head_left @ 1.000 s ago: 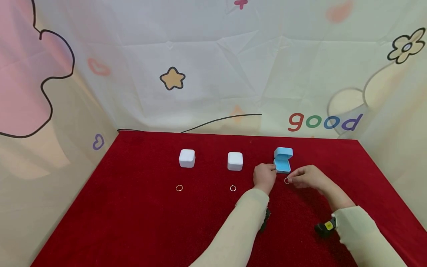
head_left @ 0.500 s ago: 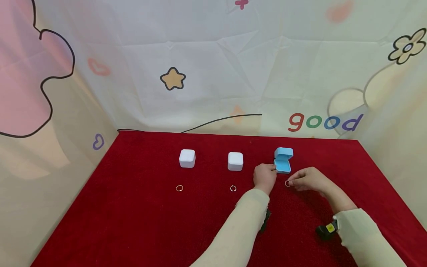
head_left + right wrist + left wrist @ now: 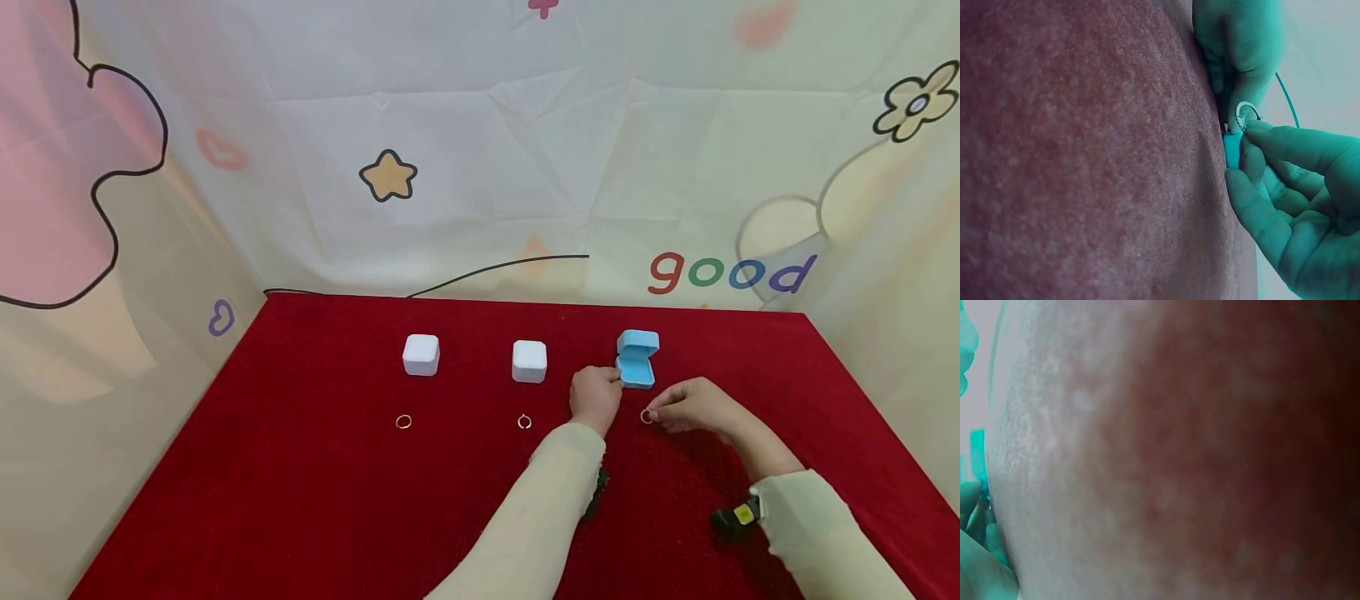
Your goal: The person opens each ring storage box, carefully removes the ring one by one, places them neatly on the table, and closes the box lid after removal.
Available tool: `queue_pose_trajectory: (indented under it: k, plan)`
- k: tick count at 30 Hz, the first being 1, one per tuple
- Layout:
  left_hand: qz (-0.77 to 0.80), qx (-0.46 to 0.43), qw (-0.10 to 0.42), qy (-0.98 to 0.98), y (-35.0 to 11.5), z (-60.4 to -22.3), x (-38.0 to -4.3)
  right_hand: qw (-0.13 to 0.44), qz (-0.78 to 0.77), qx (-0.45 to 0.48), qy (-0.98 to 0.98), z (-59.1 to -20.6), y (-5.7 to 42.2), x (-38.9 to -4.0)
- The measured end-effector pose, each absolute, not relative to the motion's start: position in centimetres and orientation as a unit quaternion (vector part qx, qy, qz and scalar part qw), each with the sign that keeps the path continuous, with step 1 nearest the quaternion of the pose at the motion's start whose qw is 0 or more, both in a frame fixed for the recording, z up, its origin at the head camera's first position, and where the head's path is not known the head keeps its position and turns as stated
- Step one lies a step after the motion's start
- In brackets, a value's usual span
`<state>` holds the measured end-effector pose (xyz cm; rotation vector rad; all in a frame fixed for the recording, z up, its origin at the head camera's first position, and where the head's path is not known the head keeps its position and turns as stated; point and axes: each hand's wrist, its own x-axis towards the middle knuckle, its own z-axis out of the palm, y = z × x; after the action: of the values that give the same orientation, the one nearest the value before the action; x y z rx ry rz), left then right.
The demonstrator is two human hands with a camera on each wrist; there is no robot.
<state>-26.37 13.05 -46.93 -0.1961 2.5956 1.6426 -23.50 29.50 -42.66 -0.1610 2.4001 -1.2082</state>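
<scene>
A light blue ring box (image 3: pixel 637 343) stands with its lid up at the right of the red cloth. At its left front corner, my left hand (image 3: pixel 595 395) grips the box's side; most of those fingers are hidden. Just in front of the box, my right hand (image 3: pixel 693 405) pinches a ring (image 3: pixel 642 416) between thumb and fingertips. The right wrist view shows this ring (image 3: pixel 1239 112) upright, with a beaded or stone-set band. Part of the blue box (image 3: pixel 1232 150) appears behind the fingers there. The left wrist view is mostly filled by blurred cloth.
Two white boxes (image 3: pixel 422 356) (image 3: pixel 529 362), both closed, stand left of the blue one. In front of them lie a gold ring (image 3: pixel 403 428) and an open-banded ring (image 3: pixel 519 422). A printed curtain (image 3: pixel 480 167) hangs behind the red-covered table (image 3: pixel 300 500).
My right hand has drawn slightly down toward the table's front with the ring, a little further from the box. The left hand and the blue box have stayed in place.
</scene>
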Motion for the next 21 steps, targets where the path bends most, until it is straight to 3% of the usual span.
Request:
queue_pose_trajectory:
  k: [21]
  plan:
    - [0.532,-0.067,0.031,0.844,12.98,-46.79,-26.26,0.237,-0.429,-0.064,0.869,-43.11,29.66,-23.37]
